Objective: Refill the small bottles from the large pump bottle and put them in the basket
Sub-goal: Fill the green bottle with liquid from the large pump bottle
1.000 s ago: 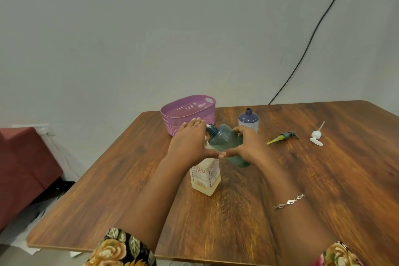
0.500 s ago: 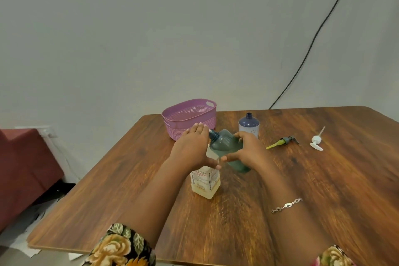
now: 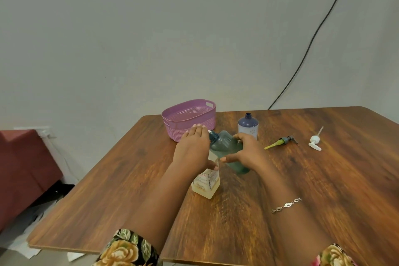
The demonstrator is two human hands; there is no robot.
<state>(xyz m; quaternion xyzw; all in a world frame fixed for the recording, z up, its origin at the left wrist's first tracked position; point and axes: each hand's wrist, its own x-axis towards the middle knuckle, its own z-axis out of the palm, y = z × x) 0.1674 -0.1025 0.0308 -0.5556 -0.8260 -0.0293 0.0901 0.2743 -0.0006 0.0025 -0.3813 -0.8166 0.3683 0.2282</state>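
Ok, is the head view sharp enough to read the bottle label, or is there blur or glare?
Head view: even soft light, no glare; label on the clear bottle smeared, unreadable; left hand, right hand and green bottle slightly blurred; basket sharper.

A wood-grain worktop (image 3: pixel 323 179) stands before a plain, pale grey-green wall (image 3: pixel 108 39), where a black cable (image 3: pixel 311 41) runs down. At left sits dark red furniture (image 3: pixel 23 168), with loose papers (image 3: pixel 19 246) on the floor.

Soft, even light, faint shadows on the table (image 3: pixel 323 179), a bit blurry, lines bent near its far corners.
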